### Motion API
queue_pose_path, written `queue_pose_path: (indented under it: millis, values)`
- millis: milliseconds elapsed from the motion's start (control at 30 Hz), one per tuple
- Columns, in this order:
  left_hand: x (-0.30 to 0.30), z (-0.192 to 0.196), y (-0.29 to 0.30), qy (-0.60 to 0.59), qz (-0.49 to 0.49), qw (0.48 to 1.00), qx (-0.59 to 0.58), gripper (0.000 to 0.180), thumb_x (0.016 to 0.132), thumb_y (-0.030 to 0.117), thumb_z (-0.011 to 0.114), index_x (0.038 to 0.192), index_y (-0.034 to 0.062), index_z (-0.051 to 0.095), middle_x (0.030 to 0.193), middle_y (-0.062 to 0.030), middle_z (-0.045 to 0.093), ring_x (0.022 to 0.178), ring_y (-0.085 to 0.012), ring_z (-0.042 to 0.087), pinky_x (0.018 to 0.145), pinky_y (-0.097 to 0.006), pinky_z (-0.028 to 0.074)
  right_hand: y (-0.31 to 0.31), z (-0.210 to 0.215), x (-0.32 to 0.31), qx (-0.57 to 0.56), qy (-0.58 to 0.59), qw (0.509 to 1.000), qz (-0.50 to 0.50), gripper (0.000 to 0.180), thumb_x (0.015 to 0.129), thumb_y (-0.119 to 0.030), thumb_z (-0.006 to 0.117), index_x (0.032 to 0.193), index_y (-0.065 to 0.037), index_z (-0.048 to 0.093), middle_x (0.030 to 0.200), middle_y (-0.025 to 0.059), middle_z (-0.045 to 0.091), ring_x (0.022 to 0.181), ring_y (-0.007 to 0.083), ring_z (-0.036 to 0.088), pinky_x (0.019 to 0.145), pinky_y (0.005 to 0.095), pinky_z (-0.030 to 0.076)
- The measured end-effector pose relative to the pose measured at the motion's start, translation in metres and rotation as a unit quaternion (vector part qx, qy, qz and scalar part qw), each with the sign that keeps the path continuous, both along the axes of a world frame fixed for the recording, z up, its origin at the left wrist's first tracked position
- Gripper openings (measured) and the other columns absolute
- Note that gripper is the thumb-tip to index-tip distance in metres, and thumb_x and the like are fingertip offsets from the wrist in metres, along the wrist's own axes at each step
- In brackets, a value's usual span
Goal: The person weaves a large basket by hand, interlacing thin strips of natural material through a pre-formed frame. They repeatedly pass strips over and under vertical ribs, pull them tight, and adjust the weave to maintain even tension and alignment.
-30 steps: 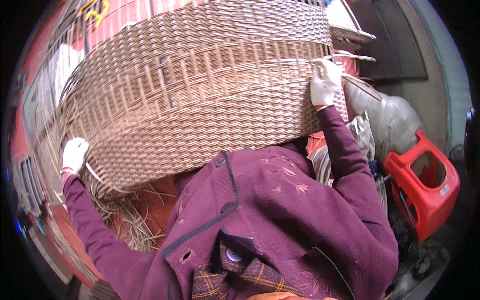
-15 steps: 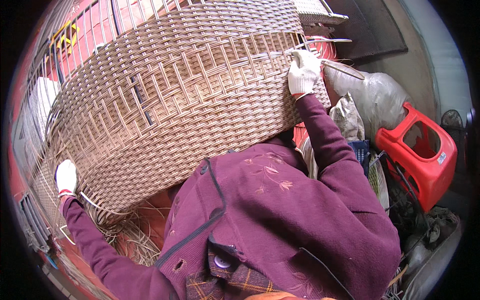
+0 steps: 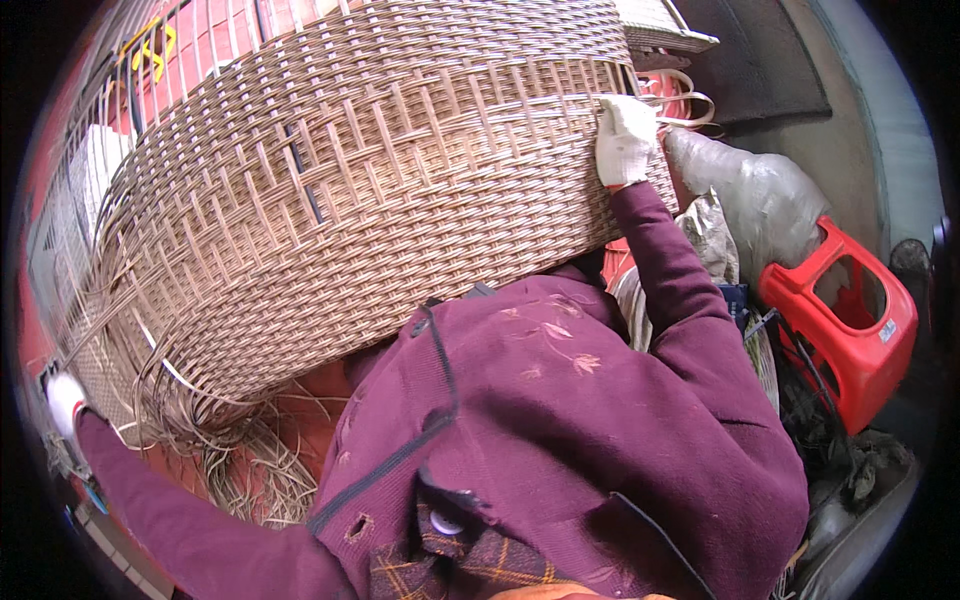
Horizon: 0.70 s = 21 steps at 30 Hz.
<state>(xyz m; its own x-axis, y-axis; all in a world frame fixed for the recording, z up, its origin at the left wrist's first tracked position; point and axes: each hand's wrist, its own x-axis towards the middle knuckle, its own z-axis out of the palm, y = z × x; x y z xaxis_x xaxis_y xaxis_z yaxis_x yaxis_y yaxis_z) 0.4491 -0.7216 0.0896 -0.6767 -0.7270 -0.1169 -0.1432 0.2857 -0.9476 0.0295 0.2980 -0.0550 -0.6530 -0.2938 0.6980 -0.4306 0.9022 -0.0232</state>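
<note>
The brown wicker panel (image 3: 400,250), spanning the middle to the far side, appears largely done: near and far bands are tightly woven, while an open-patterned middle band and bare ribs (image 3: 136,108) at far left look unfinished. The gloved right hand (image 3: 627,140) curls at its right edge, the blurred left hand (image 3: 66,398) is beyond its left; I cannot tell what either grips.

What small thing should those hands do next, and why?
Perhaps the gloved right hand should ease the pale strand loop in toward the woven panel: the loop juts out past the panel's right edge, and that hand is close beside it, whereas the left hand is far off at the opposite side.
</note>
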Motion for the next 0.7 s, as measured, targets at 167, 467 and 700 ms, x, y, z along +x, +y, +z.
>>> queue_pose_path:
  millis: [167,467,700]
  values:
    - [-0.012,0.041,0.068,0.438,-0.09,0.877,0.175,0.035,0.106,0.018,0.054,0.133,0.0027,0.07,0.124,-0.0182,0.075,0.112,-0.0334,0.072,0.104,-0.04,0.053,0.002,-0.012,-0.002,0.054,0.054,0.996,-0.049,0.022,0.087,-0.005,0.07,0.108,-0.014,0.073,0.103,0.0113,0.071,0.1,0.0309,0.066,0.089,0.0459,0.052]
    - [-0.117,-0.055,0.289,0.349,-0.172,0.82,0.42,0.039,0.1,0.03,0.065,0.128,0.0059,0.074,0.129,-0.017,0.074,0.121,-0.0355,0.068,0.108,-0.042,0.052,0.0,0.0,0.0,-0.001,-0.021,0.999,0.04,0.024,0.092,0.001,0.071,0.113,-0.01,0.074,0.11,0.0085,0.075,0.106,0.0298,0.068,0.097,0.0404,0.053]
    - [-0.109,-0.054,0.252,0.316,-0.158,0.804,0.479,0.039,0.097,0.028,0.067,0.127,0.0038,0.074,0.129,-0.0167,0.074,0.121,-0.0347,0.068,0.107,-0.042,0.052,-0.051,0.028,0.029,-0.016,-0.047,0.994,0.093,0.026,0.092,0.003,0.071,0.117,-0.004,0.073,0.114,0.0134,0.074,0.109,0.0312,0.067,0.1,0.0413,0.051]
